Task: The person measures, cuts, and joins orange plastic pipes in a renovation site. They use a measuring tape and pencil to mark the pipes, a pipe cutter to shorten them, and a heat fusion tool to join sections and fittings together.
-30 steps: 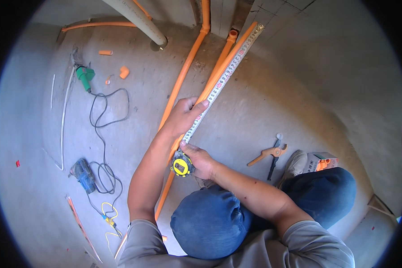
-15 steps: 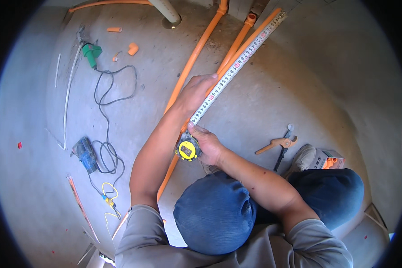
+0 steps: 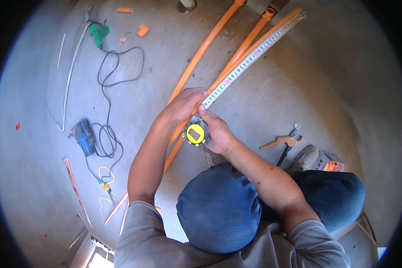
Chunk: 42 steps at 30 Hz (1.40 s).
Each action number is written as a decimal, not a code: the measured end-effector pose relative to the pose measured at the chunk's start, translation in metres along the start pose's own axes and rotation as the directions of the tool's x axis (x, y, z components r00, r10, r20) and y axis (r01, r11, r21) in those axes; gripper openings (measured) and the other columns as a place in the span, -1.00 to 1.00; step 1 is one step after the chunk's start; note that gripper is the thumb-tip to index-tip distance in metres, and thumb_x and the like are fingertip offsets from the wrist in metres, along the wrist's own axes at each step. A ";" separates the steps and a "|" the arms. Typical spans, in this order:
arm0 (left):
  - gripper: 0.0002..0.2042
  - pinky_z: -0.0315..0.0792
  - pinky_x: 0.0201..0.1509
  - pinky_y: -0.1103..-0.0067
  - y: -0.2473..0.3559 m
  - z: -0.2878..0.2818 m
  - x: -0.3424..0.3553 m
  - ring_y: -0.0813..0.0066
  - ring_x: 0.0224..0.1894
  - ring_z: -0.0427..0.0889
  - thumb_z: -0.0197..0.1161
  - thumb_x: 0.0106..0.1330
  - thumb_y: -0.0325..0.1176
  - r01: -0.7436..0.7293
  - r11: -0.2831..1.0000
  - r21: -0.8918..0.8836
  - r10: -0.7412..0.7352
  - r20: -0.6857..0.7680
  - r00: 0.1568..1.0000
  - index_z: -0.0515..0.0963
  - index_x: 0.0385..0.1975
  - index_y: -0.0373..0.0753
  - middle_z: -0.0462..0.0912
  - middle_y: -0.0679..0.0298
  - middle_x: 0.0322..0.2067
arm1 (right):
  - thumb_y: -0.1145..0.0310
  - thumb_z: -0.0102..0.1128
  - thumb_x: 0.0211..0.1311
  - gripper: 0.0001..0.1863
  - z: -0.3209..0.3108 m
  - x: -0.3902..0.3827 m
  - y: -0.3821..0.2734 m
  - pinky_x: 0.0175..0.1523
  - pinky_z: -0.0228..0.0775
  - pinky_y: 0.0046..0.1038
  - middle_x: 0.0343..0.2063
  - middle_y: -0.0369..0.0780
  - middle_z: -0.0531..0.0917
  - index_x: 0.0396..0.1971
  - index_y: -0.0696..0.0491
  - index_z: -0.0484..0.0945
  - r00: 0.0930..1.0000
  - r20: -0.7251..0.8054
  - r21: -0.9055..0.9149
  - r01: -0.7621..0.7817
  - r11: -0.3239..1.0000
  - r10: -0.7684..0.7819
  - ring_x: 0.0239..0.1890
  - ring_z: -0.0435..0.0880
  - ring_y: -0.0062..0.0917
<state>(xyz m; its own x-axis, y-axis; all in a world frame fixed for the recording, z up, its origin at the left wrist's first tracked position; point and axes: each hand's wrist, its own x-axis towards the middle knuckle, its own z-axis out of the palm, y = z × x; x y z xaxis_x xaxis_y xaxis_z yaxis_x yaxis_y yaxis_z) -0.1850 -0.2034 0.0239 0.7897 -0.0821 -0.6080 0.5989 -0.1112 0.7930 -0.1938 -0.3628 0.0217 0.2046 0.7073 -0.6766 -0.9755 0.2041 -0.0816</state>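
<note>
A long orange pipe runs diagonally from the far right toward me. My left hand is closed around it, fingertips near the tape's blade. In my right hand I grip a yellow and black tape measure, its case beside the pipe just below my left hand. The right thumb presses at the blade's mouth. From there the white tape blade stretches along the pipe's right side to its far end. Part of the pipe is hidden by my hands and the case.
Other orange pipes lie left of the measured one. A green corded tool and a blue power tool rest at left with looping cords. Pipe cutters and a carton of orange fittings are at right, near my shoe.
My left hand has slid back along the pipe, closer to the tape case. The tape stays drawn out in my right hand, and the whole view has shifted slightly.
</note>
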 end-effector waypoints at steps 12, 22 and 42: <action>-0.63 0.32 0.00 0.49 -0.016 -0.011 -0.009 0.42 -0.24 0.43 -0.07 0.43 -0.17 -0.058 0.991 0.117 0.053 0.044 0.998 0.54 -0.35 -0.38 0.54 0.17 -0.36 | -0.13 -0.15 0.45 -0.47 0.005 -0.001 0.002 -0.09 0.63 -0.17 -0.27 -0.08 0.65 -0.04 0.09 0.41 1.000 0.016 -0.034 -0.012 0.999 0.012 -0.22 0.71 -0.32; -0.66 0.32 0.07 0.53 -0.019 -0.004 -0.016 0.45 -0.14 0.49 0.02 0.37 -0.20 -0.002 0.990 -0.140 0.009 0.045 0.999 0.59 -0.28 -0.40 0.59 0.16 -0.26 | -0.13 -0.21 0.47 -0.45 -0.004 0.002 0.004 -0.05 0.62 -0.15 -0.26 -0.03 0.66 -0.04 0.12 0.42 0.999 0.043 -0.064 -0.028 0.998 0.031 -0.21 0.70 -0.28; -0.66 0.37 -0.05 0.53 -0.021 0.001 -0.015 0.47 -0.19 0.49 0.08 0.32 -0.20 0.044 0.975 -0.219 -0.047 -0.011 0.999 0.62 -0.30 -0.41 0.60 0.19 -0.30 | -0.15 -0.14 0.44 -0.43 -0.009 0.004 0.007 0.00 0.60 -0.10 -0.25 -0.03 0.65 -0.02 0.12 0.41 0.999 0.043 -0.027 -0.018 0.999 0.019 -0.16 0.70 -0.27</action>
<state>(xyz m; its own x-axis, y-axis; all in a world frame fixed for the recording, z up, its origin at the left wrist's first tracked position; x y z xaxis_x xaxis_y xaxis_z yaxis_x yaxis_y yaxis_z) -0.2093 -0.2008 0.0164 0.7621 -0.0656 -0.6442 0.6472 0.1055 0.7549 -0.2006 -0.3641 0.0121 0.1893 0.7395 -0.6460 -0.9809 0.1732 -0.0891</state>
